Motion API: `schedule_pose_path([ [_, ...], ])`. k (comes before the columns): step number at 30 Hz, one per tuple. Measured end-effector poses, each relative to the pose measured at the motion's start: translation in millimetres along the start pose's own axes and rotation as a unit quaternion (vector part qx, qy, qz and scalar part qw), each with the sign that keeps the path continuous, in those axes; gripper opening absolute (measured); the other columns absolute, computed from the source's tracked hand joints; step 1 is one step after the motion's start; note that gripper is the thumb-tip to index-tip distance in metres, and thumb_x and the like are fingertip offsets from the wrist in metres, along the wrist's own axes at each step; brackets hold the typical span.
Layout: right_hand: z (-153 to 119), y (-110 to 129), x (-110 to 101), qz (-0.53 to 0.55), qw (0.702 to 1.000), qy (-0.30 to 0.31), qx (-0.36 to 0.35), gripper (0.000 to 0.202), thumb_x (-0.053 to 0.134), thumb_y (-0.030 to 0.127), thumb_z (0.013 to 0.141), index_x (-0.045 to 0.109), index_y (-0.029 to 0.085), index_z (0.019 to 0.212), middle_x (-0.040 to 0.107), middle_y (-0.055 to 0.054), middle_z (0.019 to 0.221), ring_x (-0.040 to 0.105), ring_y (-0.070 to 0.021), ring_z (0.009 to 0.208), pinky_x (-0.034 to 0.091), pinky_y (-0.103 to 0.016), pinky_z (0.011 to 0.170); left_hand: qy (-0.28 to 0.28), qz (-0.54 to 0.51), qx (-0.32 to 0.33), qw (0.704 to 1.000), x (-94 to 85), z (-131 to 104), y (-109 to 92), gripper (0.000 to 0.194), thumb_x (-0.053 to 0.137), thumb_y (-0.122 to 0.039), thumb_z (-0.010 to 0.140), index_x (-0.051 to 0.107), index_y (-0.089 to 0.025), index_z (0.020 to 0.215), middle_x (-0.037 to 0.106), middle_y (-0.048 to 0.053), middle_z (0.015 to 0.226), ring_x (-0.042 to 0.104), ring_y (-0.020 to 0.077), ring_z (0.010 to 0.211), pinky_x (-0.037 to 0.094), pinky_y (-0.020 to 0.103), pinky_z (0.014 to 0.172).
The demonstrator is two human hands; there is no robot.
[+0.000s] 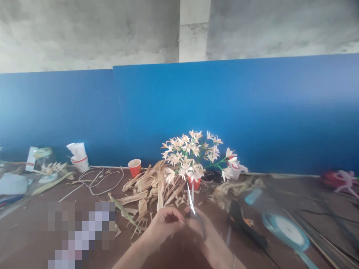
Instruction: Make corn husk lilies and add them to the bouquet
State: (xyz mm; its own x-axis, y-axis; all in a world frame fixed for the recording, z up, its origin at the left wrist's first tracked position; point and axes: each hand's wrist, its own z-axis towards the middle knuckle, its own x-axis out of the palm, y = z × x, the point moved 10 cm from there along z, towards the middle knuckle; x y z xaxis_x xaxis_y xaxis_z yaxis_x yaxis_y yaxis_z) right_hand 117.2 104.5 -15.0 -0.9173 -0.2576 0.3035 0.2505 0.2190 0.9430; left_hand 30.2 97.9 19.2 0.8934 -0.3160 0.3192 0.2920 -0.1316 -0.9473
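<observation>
Near the front middle of the table, my right hand (pixel 206 226) is wrapped round a pair of scissors (pixel 191 200). Their slim blades point up and away, slightly parted. Just beside it, my left hand (pixel 166 223) has its fingers curled into a pinch. Whatever sits between those fingertips is too small to make out. Beyond the blades, a bunch of cream-coloured flowers (pixel 185 157) with green stems stands in a red cup (pixel 194 183). Dried husks (pixel 151 186) lie heaped to the left of that cup.
A black glue gun (pixel 244 226) and a blue ribbon spool (pixel 288 231) lie on the right. Another red cup (pixel 135 169), a looped white cable (pixel 103 183) and a white cup (pixel 80 164) stand or lie leftward. A blue partition (pixel 196 97) bounds the table's back.
</observation>
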Motion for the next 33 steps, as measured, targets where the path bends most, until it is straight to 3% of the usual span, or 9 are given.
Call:
schedule_pose_path([
  [2,2,-2,2,-0.020,1.000,0.007,-0.007,0.030,0.066,0.034,0.063,0.053,0.018,0.083,0.052,0.004,0.058,0.050,-0.0101,0.052,0.036,-0.019,0.047,-0.009,-0.002,-0.005,1.000,-2.6,-1,2,0.020,0.076,-0.028,0.059,0.061,-0.015,0.062,0.064,0.003,0.058,0.058,0.0151,0.055,0.038,0.023,0.052],
  [5,5,-2,8,-0.072,0.997,0.022,-0.028,0.035,0.067,0.044,0.062,0.053,0.017,0.081,0.051,0.003,0.057,0.050,-0.0114,0.051,0.039,-0.022,0.049,-0.068,-0.029,-0.008,0.997,-18.2,0,6,0.021,0.075,-0.030,0.061,0.061,-0.015,0.063,0.061,0.000,0.055,0.052,0.0101,0.048,0.035,0.022,0.050],
  [8,1,4,19,-0.129,0.989,0.048,-0.053,0.034,0.070,0.043,0.059,0.054,0.017,0.075,0.054,0.001,0.062,0.052,-0.0138,0.059,0.041,-0.024,0.056,-0.104,-0.090,0.010,0.990,-29.2,2,6,0.018,0.074,-0.026,0.064,0.061,-0.014,0.062,0.060,-0.001,0.057,0.049,0.0070,0.051,0.035,0.019,0.053],
  [17,-6,3,29,-0.153,0.983,0.088,-0.044,0.030,0.070,0.038,0.060,0.058,0.016,0.075,0.060,-0.002,0.068,0.055,-0.0159,0.065,0.044,-0.026,0.061,-0.085,-0.146,0.023,0.985,-34.0,6,12,0.012,0.071,-0.018,0.066,0.059,-0.015,0.067,0.055,-0.002,0.057,0.045,0.0066,0.050,0.032,0.019,0.051],
  [24,-8,-7,27,-0.152,0.983,0.103,-0.003,0.034,0.066,0.045,0.061,0.056,0.017,0.077,0.055,0.001,0.062,0.049,-0.0111,0.051,0.041,-0.023,0.048,-0.080,-0.121,-0.005,0.989,-31.5,4,7,0.015,0.073,-0.018,0.062,0.058,-0.014,0.062,0.055,-0.002,0.056,0.046,0.0066,0.050,0.031,0.019,0.049],
  [33,-5,-9,27,-0.154,0.983,0.096,0.006,0.038,0.068,0.047,0.057,0.055,0.017,0.075,0.053,0.002,0.060,0.047,-0.0103,0.049,0.039,-0.022,0.044,-0.083,-0.118,-0.010,0.989,-31.0,4,7,0.016,0.074,-0.017,0.057,0.059,-0.013,0.060,0.055,-0.002,0.054,0.044,0.0064,0.048,0.031,0.020,0.051],
])
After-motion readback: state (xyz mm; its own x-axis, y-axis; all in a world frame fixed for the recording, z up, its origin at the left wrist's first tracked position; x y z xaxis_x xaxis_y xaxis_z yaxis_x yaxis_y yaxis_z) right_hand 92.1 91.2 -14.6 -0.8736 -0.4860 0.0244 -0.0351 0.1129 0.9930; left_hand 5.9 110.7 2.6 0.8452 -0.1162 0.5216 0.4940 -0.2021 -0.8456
